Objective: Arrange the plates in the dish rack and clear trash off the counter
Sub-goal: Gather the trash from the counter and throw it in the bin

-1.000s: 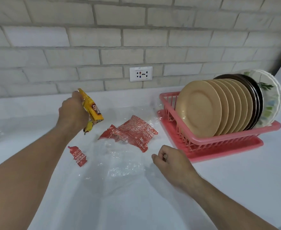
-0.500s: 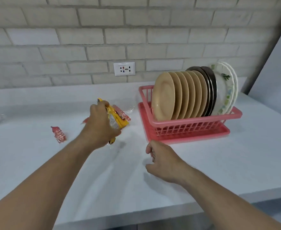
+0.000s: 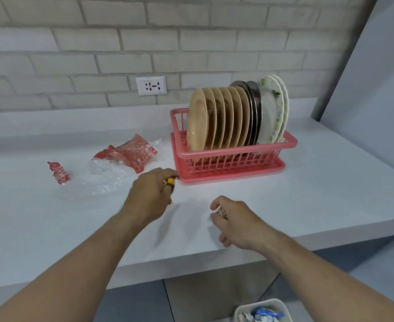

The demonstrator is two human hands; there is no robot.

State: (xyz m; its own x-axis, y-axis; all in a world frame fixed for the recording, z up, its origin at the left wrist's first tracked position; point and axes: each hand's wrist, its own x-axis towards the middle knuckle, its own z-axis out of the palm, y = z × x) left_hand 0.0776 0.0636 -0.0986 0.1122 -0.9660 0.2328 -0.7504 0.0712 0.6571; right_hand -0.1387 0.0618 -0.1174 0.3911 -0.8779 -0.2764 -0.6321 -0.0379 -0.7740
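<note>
Both of our hands are over the white surface (image 3: 319, 194), near its front edge. Our left hand (image 3: 153, 196) has its fingers curled tight round a yellow wrapper (image 3: 169, 182). Only a little of the wrapper shows between them, just in front of the near left corner of the pink dish rack (image 3: 235, 159). Our right hand (image 3: 236, 220) is lower and to the right, apart from the left. Its fingers are curled in on a small crumpled scrap (image 3: 220, 213), and we cannot tell what the scrap is.

In the rack the plates stand on edge in one row. The tan plates (image 3: 200, 122) are at the left, the dark plates (image 3: 254, 105) come next, and the white flowered plates (image 3: 272, 112) are at the right end.

Left of the rack, a red wrapper (image 3: 133, 153) lies on the surface, partly over a sheet of clear plastic film (image 3: 105, 177). A smaller red scrap (image 3: 58, 173) lies farther left, apart from both.

Below the front edge, on the floor, we see a pale bin (image 3: 259, 301) with crumpled wrappers in it.
</note>
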